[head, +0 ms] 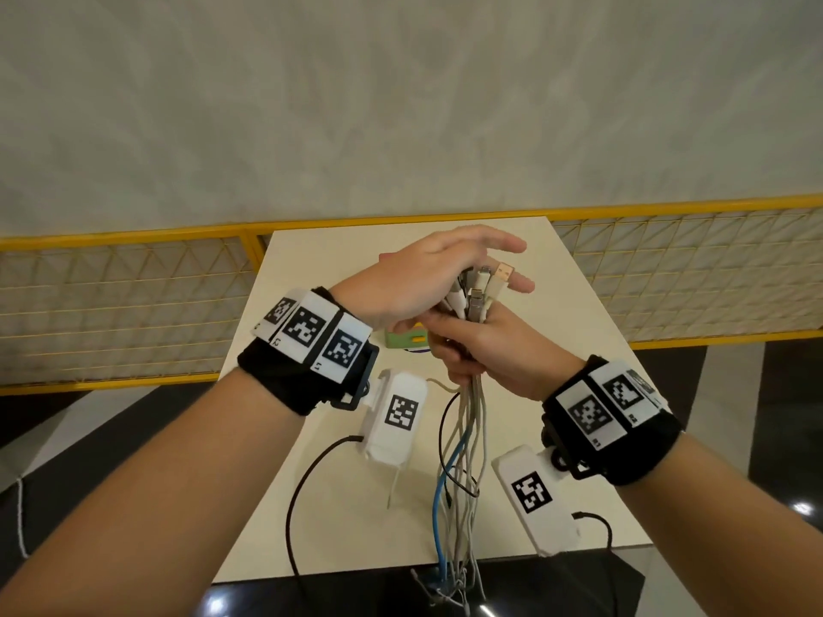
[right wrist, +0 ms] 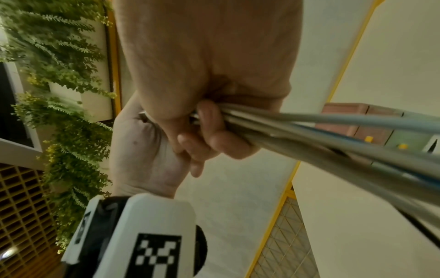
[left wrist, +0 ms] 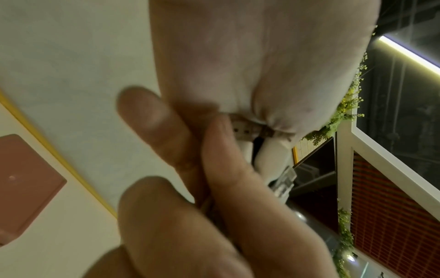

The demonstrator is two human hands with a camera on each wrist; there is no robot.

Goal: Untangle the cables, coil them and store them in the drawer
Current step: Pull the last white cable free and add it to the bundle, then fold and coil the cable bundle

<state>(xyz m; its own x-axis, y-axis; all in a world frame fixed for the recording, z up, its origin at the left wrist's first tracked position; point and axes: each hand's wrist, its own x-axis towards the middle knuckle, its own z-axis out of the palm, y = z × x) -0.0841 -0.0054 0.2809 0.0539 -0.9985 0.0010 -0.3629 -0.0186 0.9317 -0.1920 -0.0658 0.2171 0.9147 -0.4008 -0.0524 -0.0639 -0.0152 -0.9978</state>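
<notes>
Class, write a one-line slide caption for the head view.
Right hand grips a bundle of cables hanging past the table edge; left hand touches their plugs.

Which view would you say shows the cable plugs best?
Head view: the plugs fan out above the right hand. Left wrist shows only a few behind fingers; right wrist shows mainly the cables.

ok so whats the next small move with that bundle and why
Probably pinch one connector with the left hand and draw that cable up out of the bundle. The right hand grips all the cables together just below their plug ends, and they hang uncoiled over the table edge.
</notes>
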